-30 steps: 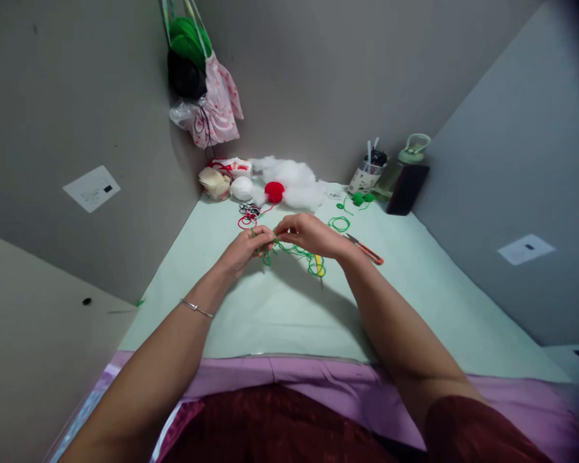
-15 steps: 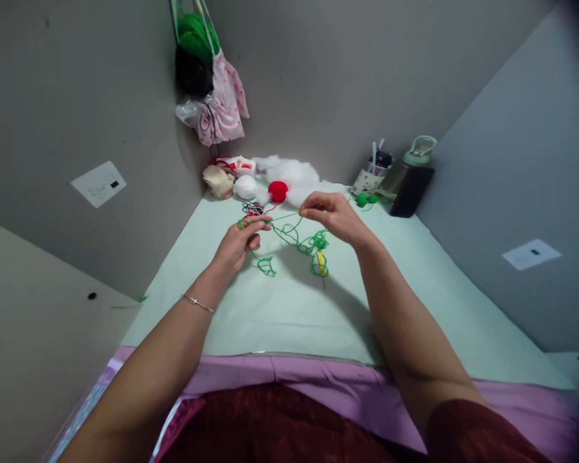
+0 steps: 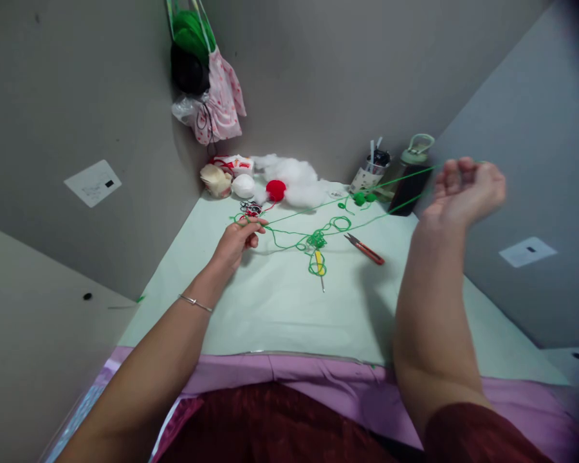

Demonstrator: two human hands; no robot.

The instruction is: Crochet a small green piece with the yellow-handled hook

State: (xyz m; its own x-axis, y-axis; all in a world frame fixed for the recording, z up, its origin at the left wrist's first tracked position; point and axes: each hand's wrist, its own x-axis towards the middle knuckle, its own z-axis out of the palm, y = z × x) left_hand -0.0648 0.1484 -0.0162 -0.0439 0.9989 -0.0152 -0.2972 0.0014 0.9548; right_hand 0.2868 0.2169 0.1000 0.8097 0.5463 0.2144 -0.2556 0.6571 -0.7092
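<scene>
My left hand [image 3: 238, 243] pinches green yarn [image 3: 317, 240] between thumb and fingers over the left of the table. Well out to the right, my right hand [image 3: 468, 190] is raised with its fingers curled round the same yarn. Two strands stretch across between the hands. Below them lies a loose green tangle, with loops over the yellow handle of a crochet hook [image 3: 320, 262], whose metal tip points toward me. Orange-red thread snips [image 3: 365, 249] rest to the right of the tangle. What my right fingertips grip is partly hidden.
Along the back are a white yarn ball [image 3: 244, 186], a red yarn ball [image 3: 275, 190], white stuffing [image 3: 292, 173] and small green pieces [image 3: 361, 199]. A pen cup [image 3: 367, 177] and a bottle [image 3: 417, 151] stand back right. A pink dotted bag [image 3: 226, 96] hangs on the wall.
My right hand has swung up and far to the right, drawing the yarn out into long strands. The snips now show. My left hand has stayed nearly in place.
</scene>
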